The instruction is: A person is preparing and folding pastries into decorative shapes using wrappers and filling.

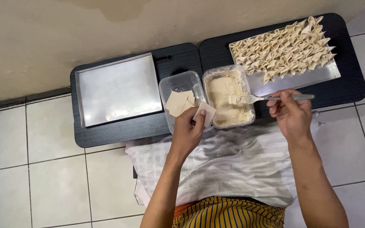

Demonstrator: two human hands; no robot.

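Note:
My left hand point(187, 131) holds a small square dough wrapper point(205, 112) just in front of two clear plastic tubs. My right hand point(291, 114) grips a metal fork point(275, 98) by its handle; the tines rest over the pale filling paste in the right tub point(229, 100). The left tub point(178, 90) holds a few more square wrappers point(178, 102). Behind my right hand, a metal tray point(313, 77) carries several folded, bow-shaped dumplings point(284, 50) packed in rows.
An empty metal tray point(117, 88) lies on the left low black table point(106, 137); a second black table point(347, 88) adjoins it on the right. A pale checked cloth point(224, 164) covers my lap. White floor tiles surround, with a wall behind the tables.

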